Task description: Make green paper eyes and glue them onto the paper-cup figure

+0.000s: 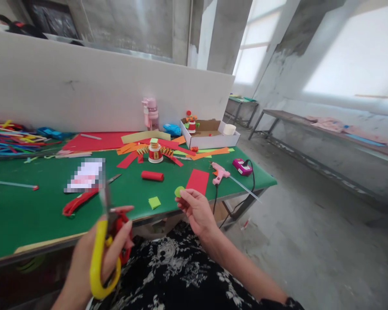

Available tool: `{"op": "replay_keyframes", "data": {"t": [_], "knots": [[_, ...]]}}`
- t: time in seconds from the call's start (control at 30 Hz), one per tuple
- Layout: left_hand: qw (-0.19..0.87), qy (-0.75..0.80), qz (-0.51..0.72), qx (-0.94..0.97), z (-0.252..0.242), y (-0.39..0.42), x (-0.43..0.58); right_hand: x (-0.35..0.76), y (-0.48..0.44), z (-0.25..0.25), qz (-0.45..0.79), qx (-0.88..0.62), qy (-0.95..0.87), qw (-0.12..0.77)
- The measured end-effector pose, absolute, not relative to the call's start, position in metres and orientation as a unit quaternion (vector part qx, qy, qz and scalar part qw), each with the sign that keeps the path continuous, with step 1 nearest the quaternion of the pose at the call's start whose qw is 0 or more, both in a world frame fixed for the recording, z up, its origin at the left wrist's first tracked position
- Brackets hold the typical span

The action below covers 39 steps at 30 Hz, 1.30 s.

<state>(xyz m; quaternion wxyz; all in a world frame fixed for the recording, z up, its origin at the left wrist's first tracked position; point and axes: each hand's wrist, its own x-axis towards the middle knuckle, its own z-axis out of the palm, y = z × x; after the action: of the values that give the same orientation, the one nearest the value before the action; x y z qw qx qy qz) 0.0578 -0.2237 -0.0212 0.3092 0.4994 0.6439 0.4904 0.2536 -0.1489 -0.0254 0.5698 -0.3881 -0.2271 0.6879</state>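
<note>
My left hand (95,254), low at the front left, is closed on a pair of scissors (98,262). Their yellow handle loops hang below the fingers, a red part shows beside them, and the blurred blades point up. Between the thumb and fingers of my right hand (197,211) is a small round piece of green paper (179,191). Just left of that hand, small green paper squares (154,202) lie on the green table (123,206). Under the right fingertips' far side is a red paper sheet (198,180). A red paper roll (152,175) lies farther back.
A decorated paper cup (155,153) with folded paper arms stands among coloured strips. At the right are a pink glue gun (220,172) with a cord and a purple box (242,167). A red-handled cutter (82,201) lies left. Behind stand a white tray (210,141) and pink bottle (151,114).
</note>
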Motion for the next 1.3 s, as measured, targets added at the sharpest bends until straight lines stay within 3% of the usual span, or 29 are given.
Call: {"op": "replay_keyframes", "data": {"t": [0.1,0.23,0.37,0.6,1.3], "knots": [[0.331,0.613,0.419,0.582,-0.035,-0.224,0.077,0.256,-0.150,-0.021,0.688,-0.384,-0.222,0.574],[0.284,0.599,0.327,0.674,-0.037,-0.217,0.094,0.258,-0.151,-0.016,0.687,-0.381,-0.211,0.582],[0.294,0.627,0.205,0.691,-0.026,-0.214,0.107,0.258,-0.152,-0.014,0.694,-0.373,-0.215,0.577],[0.283,0.645,0.106,0.702,-0.017,-0.211,0.115,0.255,-0.154,-0.018,0.684,-0.367,-0.225,0.589],[0.286,0.642,0.052,0.709,-0.015,-0.208,0.120,0.253,-0.155,-0.021,0.696,-0.361,-0.203,0.586]]}}
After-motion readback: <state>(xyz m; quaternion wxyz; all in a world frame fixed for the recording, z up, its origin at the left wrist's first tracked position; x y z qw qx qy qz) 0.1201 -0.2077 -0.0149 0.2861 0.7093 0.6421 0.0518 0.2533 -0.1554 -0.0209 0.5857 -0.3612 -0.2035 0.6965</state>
